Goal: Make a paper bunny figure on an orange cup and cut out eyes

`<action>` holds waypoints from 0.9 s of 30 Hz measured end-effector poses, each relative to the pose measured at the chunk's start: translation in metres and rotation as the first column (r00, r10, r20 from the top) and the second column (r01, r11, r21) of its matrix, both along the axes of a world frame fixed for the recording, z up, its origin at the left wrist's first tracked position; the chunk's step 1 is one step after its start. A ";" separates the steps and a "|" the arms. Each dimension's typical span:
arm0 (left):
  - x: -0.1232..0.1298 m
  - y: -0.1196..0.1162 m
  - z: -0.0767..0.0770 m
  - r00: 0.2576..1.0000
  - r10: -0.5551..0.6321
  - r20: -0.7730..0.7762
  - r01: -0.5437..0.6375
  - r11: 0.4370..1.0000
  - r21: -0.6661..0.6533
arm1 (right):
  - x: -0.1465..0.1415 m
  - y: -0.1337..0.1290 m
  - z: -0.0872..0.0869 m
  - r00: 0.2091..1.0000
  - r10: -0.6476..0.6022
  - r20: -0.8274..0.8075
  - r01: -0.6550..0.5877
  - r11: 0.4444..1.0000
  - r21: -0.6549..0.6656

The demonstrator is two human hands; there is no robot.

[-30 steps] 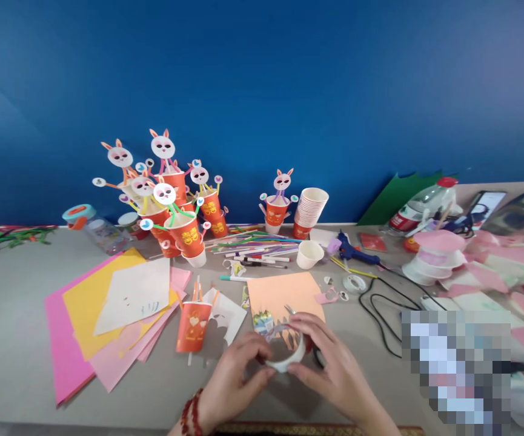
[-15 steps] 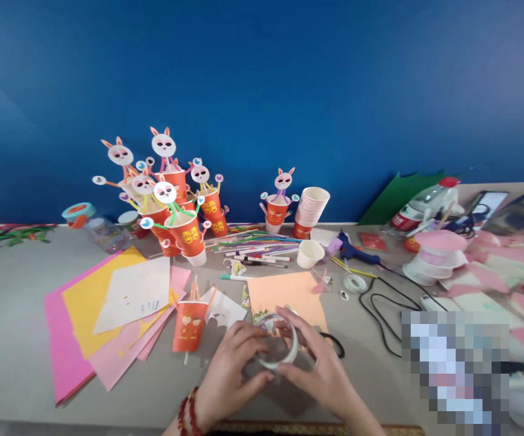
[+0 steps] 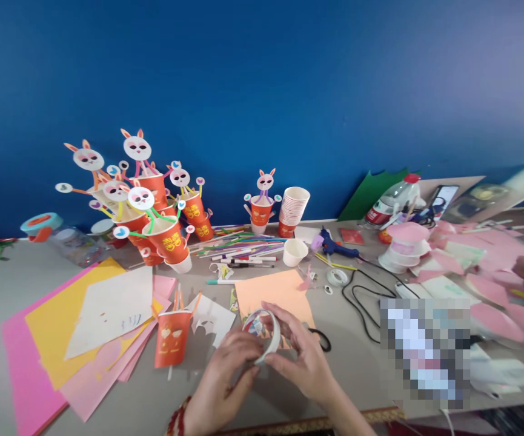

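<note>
Tape roll at near edge of peach sheet, ring tilted, no long axis. Right hand nearer: thumb and fingers pinch right rim. Left hand curled at left rim; can't tell if gripping.

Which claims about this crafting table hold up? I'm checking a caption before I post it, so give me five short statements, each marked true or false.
1. The right hand holds a ring-shaped roll. True.
2. The left hand rests on the pink papers. False: the left hand is at or close beside the ring-shaped roll; exact contact is hard to tell.
3. The blue glue gun lies on the table. True.
4. The stack of cups stands left of the purple-armed rabbit, as the camera sees it. False: the stack of cups is on the right.
5. The white sheet lies on top of the yellow sheet. True.
</note>
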State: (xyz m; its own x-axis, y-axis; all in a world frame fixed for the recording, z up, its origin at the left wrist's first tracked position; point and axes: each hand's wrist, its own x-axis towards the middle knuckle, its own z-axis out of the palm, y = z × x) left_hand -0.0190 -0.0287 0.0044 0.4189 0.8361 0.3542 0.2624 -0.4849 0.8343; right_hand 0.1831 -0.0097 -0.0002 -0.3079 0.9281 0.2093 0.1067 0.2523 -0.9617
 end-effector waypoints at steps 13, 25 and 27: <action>0.004 0.007 0.006 0.999 -0.025 0.038 0.028 0.997 -0.066 | -0.009 0.006 0.006 0.993 0.019 -0.113 -0.015 0.999 0.038; 0.006 0.007 0.006 0.995 0.033 0.089 -0.019 0.988 -0.150 | -0.013 0.006 0.012 0.993 -0.071 -0.093 0.073 0.997 0.025; 0.006 0.008 0.006 0.996 0.034 0.080 -0.023 0.990 -0.141 | -0.014 0.006 0.015 0.988 -0.089 -0.125 0.091 0.996 0.007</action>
State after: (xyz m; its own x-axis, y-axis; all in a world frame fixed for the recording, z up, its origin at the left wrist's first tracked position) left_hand -0.0131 -0.0210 0.0106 0.3684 0.8910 0.2654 0.2021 -0.3554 0.9126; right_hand 0.1692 -0.0034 0.0147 -0.1940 0.9478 0.2529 0.0089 0.2595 -0.9657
